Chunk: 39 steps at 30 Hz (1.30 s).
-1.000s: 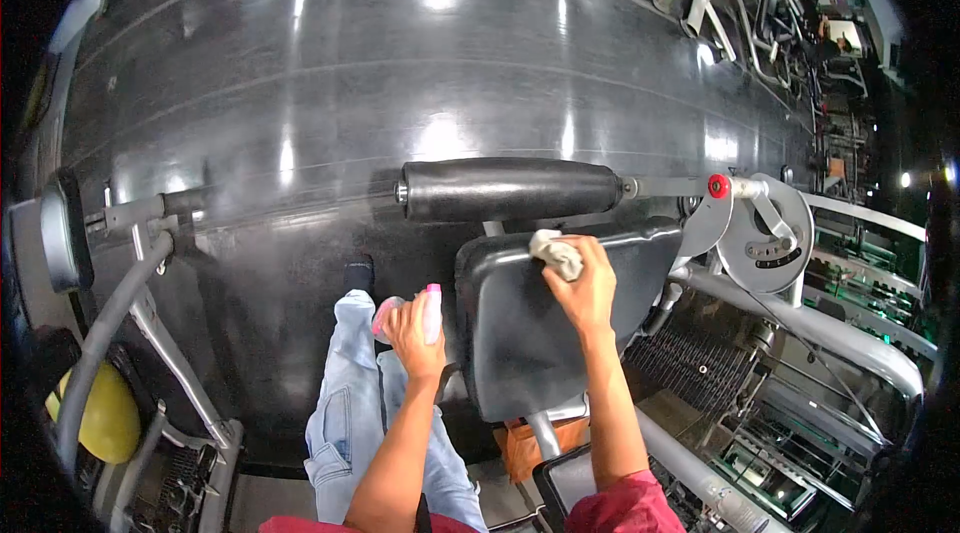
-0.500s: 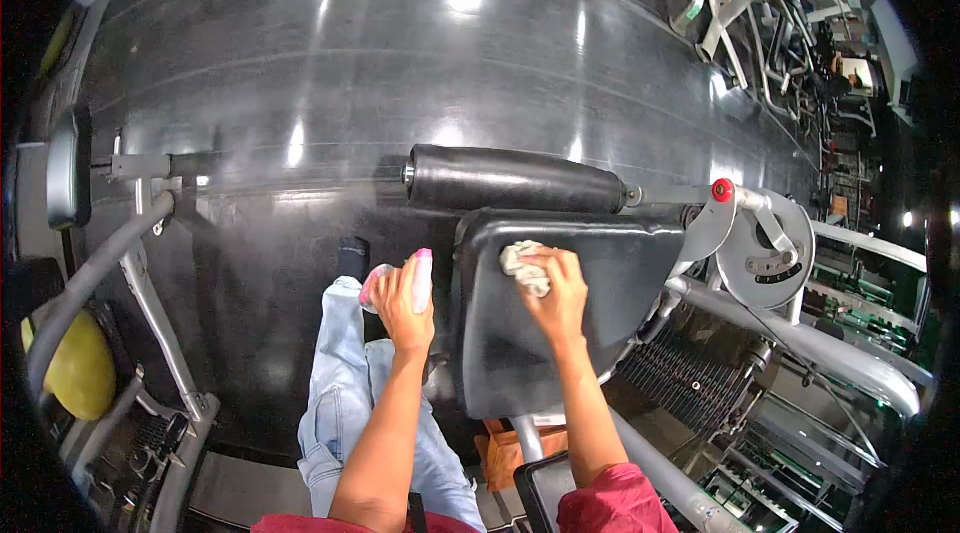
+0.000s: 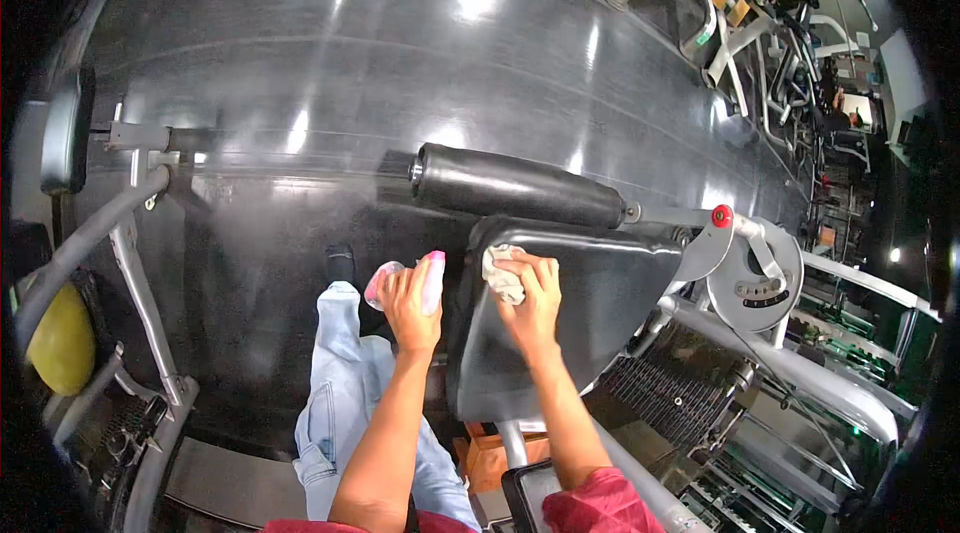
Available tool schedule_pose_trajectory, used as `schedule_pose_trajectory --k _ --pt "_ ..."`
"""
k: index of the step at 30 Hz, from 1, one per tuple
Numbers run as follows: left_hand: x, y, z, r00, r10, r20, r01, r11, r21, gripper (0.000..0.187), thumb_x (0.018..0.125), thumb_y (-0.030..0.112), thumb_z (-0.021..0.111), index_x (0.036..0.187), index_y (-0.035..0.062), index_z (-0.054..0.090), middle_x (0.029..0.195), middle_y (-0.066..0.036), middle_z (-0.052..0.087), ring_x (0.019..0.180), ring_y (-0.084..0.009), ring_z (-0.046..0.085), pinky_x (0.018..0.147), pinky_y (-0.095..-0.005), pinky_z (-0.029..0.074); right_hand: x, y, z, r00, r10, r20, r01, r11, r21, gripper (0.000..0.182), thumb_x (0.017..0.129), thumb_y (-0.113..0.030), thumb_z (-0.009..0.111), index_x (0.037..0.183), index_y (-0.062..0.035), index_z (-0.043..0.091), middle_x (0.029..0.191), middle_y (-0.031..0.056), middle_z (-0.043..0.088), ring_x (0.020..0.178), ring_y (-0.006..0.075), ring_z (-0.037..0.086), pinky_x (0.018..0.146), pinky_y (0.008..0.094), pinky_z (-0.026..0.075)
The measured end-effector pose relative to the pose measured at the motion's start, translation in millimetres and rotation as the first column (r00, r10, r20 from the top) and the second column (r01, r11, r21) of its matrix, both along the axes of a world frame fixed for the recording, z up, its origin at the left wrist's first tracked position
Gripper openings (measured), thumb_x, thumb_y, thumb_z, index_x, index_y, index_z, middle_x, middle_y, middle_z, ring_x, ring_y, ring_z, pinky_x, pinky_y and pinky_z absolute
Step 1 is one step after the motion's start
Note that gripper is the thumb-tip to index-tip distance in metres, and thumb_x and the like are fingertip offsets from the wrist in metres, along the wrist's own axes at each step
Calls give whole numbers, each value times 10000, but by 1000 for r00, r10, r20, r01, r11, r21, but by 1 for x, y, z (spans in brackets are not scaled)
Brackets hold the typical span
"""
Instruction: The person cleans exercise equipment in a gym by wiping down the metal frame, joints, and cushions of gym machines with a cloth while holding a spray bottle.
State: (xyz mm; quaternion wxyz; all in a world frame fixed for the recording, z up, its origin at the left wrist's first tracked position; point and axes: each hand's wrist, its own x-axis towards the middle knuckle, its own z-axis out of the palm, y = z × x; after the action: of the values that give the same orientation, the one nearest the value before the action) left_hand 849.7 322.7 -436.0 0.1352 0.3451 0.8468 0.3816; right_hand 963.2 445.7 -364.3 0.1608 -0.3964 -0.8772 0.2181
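My left hand (image 3: 412, 311) is closed around a pink and white bottle (image 3: 433, 283), to the left of the black padded seat (image 3: 590, 318). Crumpled in the fingers of my right hand (image 3: 535, 303) is a whitish cloth (image 3: 503, 275), which rests on the seat near its left edge. A black cylindrical roller pad (image 3: 520, 185) lies just beyond the seat's far edge.
Right of the seat are a round metal plate (image 3: 755, 278) with a red knob (image 3: 722, 216) and a weight stack (image 3: 665, 395). A grey frame (image 3: 145, 303) and a yellow ball (image 3: 62, 341) are at left. An orange-brown box (image 3: 490, 461) sits below the seat.
My right hand has moved left with the cloth, towards the seat's left edge. My left hand still holds the bottle. The camera view has shifted and tilted slightly.
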Motion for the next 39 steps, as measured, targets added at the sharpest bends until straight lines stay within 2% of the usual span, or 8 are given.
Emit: schedule_pose_trajectory --k 4,8,14,17,22,25,27,39 --pt "0 -1 -2 997 -12 80 13 1000 -5 591 643 13 738 1212 114 612 925 -82 574 984 -292 536 1042 -494 329 23 39 22 969 116 218 -124 992 24 416 579 -41 771 953 -186 660 1080 -7 650 937 271 578 776 381 527" --pt "1 -1 -7 993 0 121 1 1000 -6 590 637 18 738 1205 112 609 937 -85 578 995 -296 535 1040 -493 329 3 56 17 928 -371 37 371 929 1 220 687 -55 733 888 -88 649 928 70 653 879 303 592 787 398 482" --pt "4 -3 -10 988 -6 153 14 999 -47 592 637 23 736 1208 113 607 959 -86 584 997 -300 535 1037 -488 329 -41 80 28 975 -108 196 145 972 -185 222 708 -202 718 884 -70 690 898 99 673 861 325 610 786 406 496" --pt "5 -3 -10 990 -1 142 7 999 -40 592 638 27 735 1210 112 607 963 -86 585 996 -300 534 1035 -484 330 -46 105 26 930 241 276 -152 939 -308 256 690 -259 699 879 -87 698 902 111 682 877 339 631 800 431 513" --pt "4 -4 -9 989 -19 146 26 999 -45 581 649 38 728 1213 109 607 962 -87 584 992 -299 534 1032 -480 329 -43 147 26 819 184 544 150 846 -511 400 712 -318 718 1000 -39 720 845 175 713 794 310 694 776 394 521" --pt "2 -3 -6 989 -10 147 16 999 -36 564 659 38 720 1209 102 612 953 -87 586 989 -298 534 1028 -474 333 -43 151 7 814 208 542 98 870 -482 408 707 -346 707 987 -49 726 839 178 711 788 310 688 775 403 516" --pt "3 -3 -6 990 -3 138 9 999 -40 558 658 32 719 1201 102 616 945 -85 586 988 -298 534 1026 -472 335 -54 148 3 767 250 591 104 860 -500 494 675 -451 716 1019 -97 743 934 200 709 927 364 674 862 436 518" --pt "3 -3 -7 997 22 71 -21 1000 -20 508 680 32 727 1175 90 629 913 -86 580 965 -300 536 993 -475 356 -67 136 9 866 271 421 25 816 -578 361 687 -349 689 902 -62 732 855 188 705 826 361 681 790 420 529"
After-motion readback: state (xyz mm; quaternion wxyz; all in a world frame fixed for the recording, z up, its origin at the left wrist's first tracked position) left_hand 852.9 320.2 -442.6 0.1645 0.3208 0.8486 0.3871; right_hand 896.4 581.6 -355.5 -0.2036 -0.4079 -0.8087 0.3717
